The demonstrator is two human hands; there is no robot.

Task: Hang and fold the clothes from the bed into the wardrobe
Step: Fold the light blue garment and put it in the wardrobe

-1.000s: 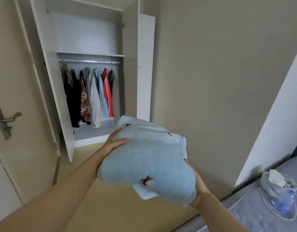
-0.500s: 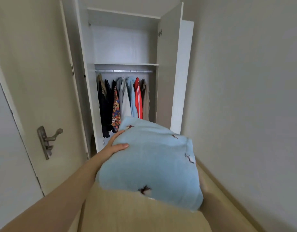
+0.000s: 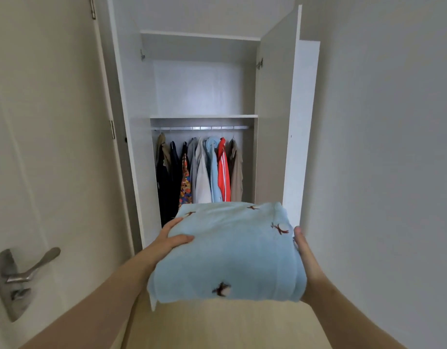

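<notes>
Head view is facing a tall white wardrobe that is standing with both doors swung open, its upper shelf showing bare white board. Left of the wardrobe, a pale room door is filling the side of the frame. In front of the wardrobe, low and centred on its opening, a folded blue garment with small dark red motifs is being carried clear of the floor, its far edge overlapping the hems inside. Within the wardrobe, under the shelf, a row of hanging clothes is dangling from a metal rail: dark, patterned, pale, light blue, red and tan pieces packed side by side. The left hand is gripping the bundle's left edge, thumb lying across the top and fingers stretching together along the side. The right hand is pressing against the right edge, thumb straight; its fingers are hiding under the cloth, so I cannot tell how they are lying. A metal lever handle is sitting low on the room door.
</notes>
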